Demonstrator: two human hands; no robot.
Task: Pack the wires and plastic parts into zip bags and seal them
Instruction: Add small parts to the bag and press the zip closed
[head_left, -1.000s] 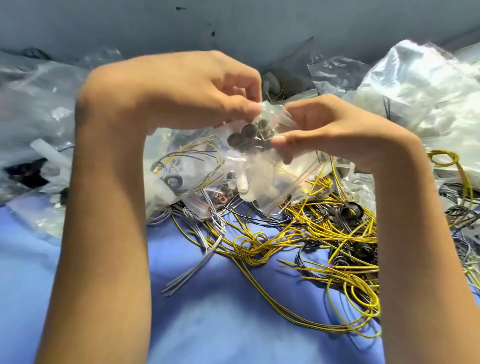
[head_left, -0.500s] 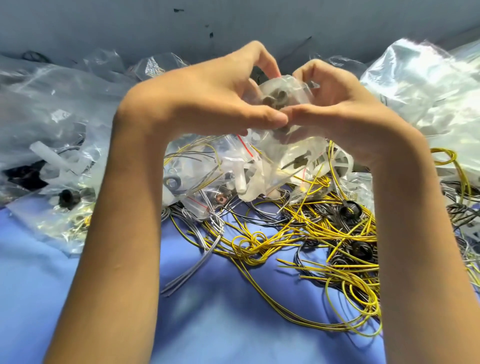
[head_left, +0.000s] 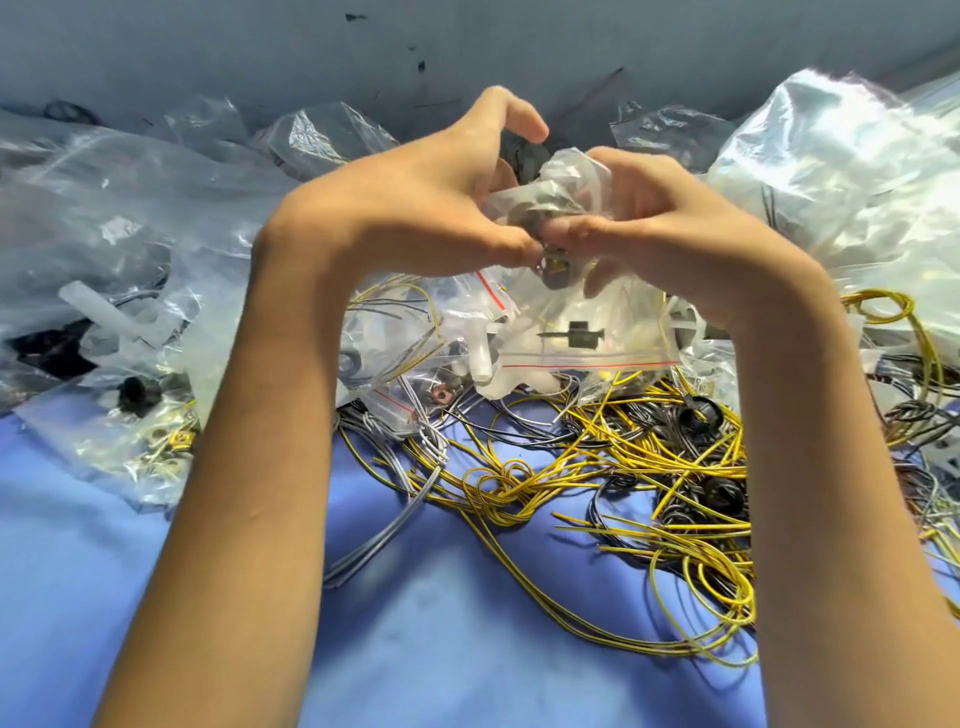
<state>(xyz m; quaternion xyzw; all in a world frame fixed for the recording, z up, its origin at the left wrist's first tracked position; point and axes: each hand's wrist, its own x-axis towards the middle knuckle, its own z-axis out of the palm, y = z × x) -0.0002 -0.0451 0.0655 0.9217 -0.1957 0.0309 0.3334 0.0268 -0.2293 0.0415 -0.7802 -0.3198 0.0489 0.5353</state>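
I hold a small zip bag up in the upper middle of the frame, raised above the clutter, with both hands. My left hand pinches its left side with the thumb underneath, and the forefinger arches over the top. My right hand grips the right side, fingers curled behind the plastic. My two thumb tips meet at the bag's lower edge. Inside the crumpled bag sit dark round parts; I cannot tell whether its mouth is closed.

Directly below my hands lies a second zip bag with a red seal line along its lower edge, and a black plastic part shows through it. Just left of it are more small bags holding white plastic tubes.

A tangle of yellow wires spreads over the blue cloth from the centre to the lower right, with black ring parts lying among them. A bundle of grey wires trails down to the lower middle, between my forearms.

A heap of clear bags fills the left of the frame, and white tubes lie among them. A large crinkled clear bag fills the upper right. A grey wall runs across the top.
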